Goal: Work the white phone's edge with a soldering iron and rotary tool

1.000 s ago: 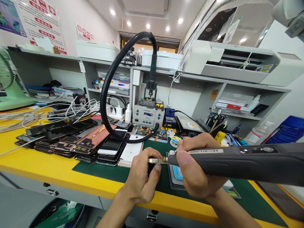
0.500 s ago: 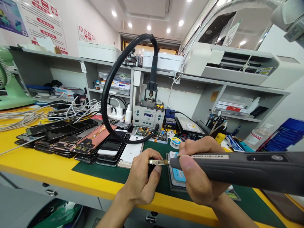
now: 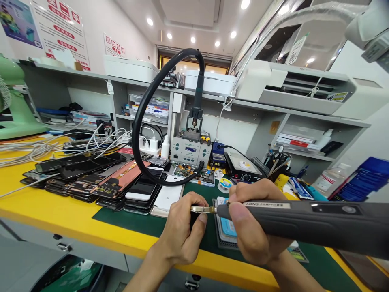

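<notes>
My left hand (image 3: 185, 231) is closed around a thin, flat piece with a shiny metal edge (image 3: 198, 209), seen edge-on. Its dark underside shows between thumb and fingers; the rest is hidden by the hand. In my right hand (image 3: 258, 227), gripped like a pen, is a thick dark grey handheld power tool (image 3: 304, 219) with an ABING label. The tool's narrow brass-coloured tip points left and appears to touch the right end of the thin piece. Both hands are above the green mat (image 3: 133, 221).
Stacked phones and screens (image 3: 106, 182) spread across the left of the yellow bench (image 3: 36, 211). A hot air station (image 3: 190, 150) with a looping black hose stands behind. A solder spool (image 3: 225, 184) and a blue-and-white pack (image 3: 226, 221) lie near my right hand; a bottle (image 3: 330, 178) stands at right.
The view has shifted slightly, so the room appears a little lower and further right. Both hands keep the same grips, and the tool tip stays at the thin piece.
</notes>
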`<state>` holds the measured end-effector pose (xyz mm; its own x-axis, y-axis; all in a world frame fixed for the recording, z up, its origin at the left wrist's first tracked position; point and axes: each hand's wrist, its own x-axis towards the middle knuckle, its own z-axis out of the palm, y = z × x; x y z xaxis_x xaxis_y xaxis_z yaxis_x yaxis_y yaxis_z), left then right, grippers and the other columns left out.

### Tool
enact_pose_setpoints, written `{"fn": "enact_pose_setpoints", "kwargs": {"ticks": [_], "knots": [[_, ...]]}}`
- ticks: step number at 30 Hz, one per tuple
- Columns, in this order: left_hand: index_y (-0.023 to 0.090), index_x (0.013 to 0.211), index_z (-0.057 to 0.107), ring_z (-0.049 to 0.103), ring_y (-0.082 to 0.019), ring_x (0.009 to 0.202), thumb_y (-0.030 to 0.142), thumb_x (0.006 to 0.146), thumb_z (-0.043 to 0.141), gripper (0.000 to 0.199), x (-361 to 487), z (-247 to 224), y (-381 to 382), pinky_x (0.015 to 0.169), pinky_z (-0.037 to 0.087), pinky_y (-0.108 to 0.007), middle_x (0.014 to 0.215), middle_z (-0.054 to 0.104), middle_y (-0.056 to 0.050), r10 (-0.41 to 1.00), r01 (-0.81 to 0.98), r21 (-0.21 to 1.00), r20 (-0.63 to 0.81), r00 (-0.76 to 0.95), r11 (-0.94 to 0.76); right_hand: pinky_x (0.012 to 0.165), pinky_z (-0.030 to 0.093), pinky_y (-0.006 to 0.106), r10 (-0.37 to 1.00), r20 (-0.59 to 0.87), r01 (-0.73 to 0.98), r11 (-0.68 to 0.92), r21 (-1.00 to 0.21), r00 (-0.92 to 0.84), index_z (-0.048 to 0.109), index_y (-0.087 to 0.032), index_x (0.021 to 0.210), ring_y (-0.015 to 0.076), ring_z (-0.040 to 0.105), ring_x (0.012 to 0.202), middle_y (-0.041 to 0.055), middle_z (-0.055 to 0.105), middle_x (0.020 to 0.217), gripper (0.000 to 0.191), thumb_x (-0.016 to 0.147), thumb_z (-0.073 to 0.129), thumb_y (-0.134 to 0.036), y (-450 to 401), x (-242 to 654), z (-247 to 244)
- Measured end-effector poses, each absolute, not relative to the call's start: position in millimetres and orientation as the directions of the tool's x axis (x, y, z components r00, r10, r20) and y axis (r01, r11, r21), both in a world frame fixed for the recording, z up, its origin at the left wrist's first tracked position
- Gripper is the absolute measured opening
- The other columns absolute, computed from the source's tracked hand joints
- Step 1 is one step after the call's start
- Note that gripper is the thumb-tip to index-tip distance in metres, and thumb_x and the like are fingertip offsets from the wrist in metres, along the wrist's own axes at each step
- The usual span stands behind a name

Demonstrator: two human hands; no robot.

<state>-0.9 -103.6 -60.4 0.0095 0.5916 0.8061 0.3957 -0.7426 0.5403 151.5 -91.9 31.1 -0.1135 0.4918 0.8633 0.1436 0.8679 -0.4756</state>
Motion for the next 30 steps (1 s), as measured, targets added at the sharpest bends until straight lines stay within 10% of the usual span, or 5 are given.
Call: {"fn": "enact_pose_setpoints", "kwargs": {"ticks": [6, 12, 24, 30], "knots": [[0.023, 0.103, 0.055, 0.055, -0.017, 0.067, 0.032, 0.109, 0.047, 0.013, -3.0, -53.5, -97.3, 0.063, 0.04, -0.03, 0.078, 0.059, 0.003, 0.725, 0.362, 0.719, 0.673, -0.148, -0.594, 0.043, 0.05, 0.031, 0.454, 0.876, 0.009, 0.887, -0.462, 0.163, 0.068, -0.027, 0.083, 0.016, 0.059, 0.044, -0.0043, 0.063, 0.061, 0.008, 0.088, 0.073, -0.022, -72.6, 146.2, 43.8], [0.021, 0.105, 0.061, 0.061, -0.018, 0.084, 0.047, 0.107, 0.055, 0.026, -8.7, -32.2, -86.6, 0.073, 0.046, -0.028, 0.092, 0.067, -0.001, 0.8, 0.175, 0.865, 0.501, -0.329, -0.47, 0.064, 0.068, 0.034, 0.697, 0.711, -0.069, 0.708, -0.703, -0.09, 0.072, -0.024, 0.126, 0.0237, 0.082, 0.076, 0.0051, 0.083, 0.091, 0.036, 0.094, 0.081, -0.039, -36.3, 159.0, 37.2], [0.019, 0.1, 0.067, 0.057, -0.011, 0.052, 0.055, 0.095, 0.072, 0.037, 20.2, 8.5, -137.7, 0.044, 0.049, -0.019, 0.064, 0.063, 0.004, 0.897, -0.062, 0.932, 0.323, -0.302, -0.357, 0.056, 0.064, 0.026, 0.732, 0.586, -0.179, 0.561, -0.808, -0.347, 0.079, -0.034, 0.117, 0.017, 0.071, 0.072, 0.0014, 0.074, 0.101, 0.024, 0.093, 0.084, -0.035, -47.7, 178.0, 36.2], [0.027, 0.123, 0.058, 0.078, -0.018, 0.08, 0.036, 0.092, 0.081, 0.04, 16.7, 9.6, -145.9, 0.06, 0.063, -0.021, 0.095, 0.08, -0.002, 0.777, 0.042, 0.861, 0.477, -0.411, -0.506, 0.053, 0.057, 0.025, 0.716, 0.636, -0.159, 0.619, -0.769, -0.289, 0.079, -0.033, 0.115, 0.0146, 0.065, 0.062, -0.0021, 0.073, 0.087, 0.023, 0.093, 0.083, -0.029, -53.3, 180.9, 35.1]]}}
